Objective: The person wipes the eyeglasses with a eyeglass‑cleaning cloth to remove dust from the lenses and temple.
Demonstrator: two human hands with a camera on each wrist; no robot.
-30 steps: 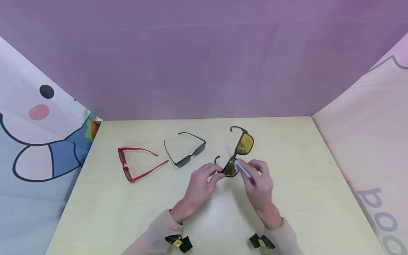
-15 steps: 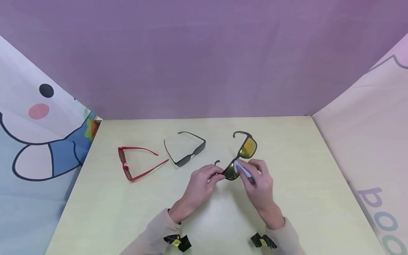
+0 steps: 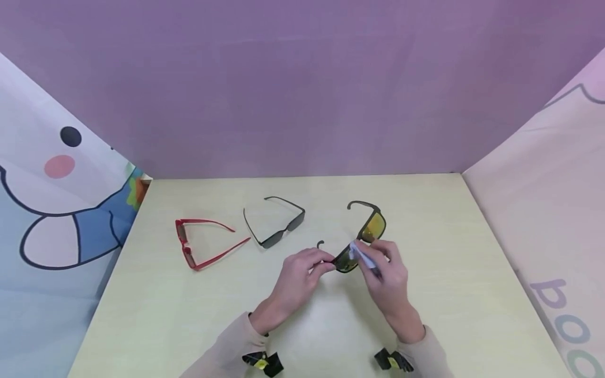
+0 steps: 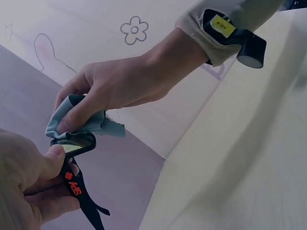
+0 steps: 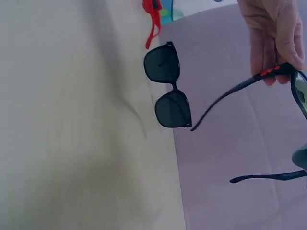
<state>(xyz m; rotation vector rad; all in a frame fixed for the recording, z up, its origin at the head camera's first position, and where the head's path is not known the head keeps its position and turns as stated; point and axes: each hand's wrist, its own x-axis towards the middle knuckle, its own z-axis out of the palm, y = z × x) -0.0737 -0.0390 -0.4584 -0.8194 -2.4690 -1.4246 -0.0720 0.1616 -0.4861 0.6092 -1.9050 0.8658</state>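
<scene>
Sunglasses with yellow lenses (image 3: 375, 227) and a black frame are held above the table, tilted, with their temples spread away from me. My left hand (image 3: 299, 278) pinches them at the hinge end, beside red lettering on the black temple (image 4: 76, 186). With thumb and fingers my right hand (image 3: 388, 278) grips a folded light-blue cloth (image 4: 108, 125) and presses it against the nearer lens. The cloth and fingers cover part of that lens. In the right wrist view the left hand (image 5: 276, 38) holds the frame, and only a bit of the cloth shows at the right edge.
Dark-lensed black sunglasses (image 3: 273, 240) lie unfolded on the pale table (image 3: 454, 294), left of the hands. Farther left are red-framed glasses (image 3: 189, 257), also unfolded. A purple backdrop (image 3: 302, 105) rises behind the table, with printed cloth at both sides.
The yellow-lensed sunglasses have tilted and shifted a little right and toward me. My right hand has moved slightly with the cloth; the left keeps its pinch. Both other pairs stay put.
</scene>
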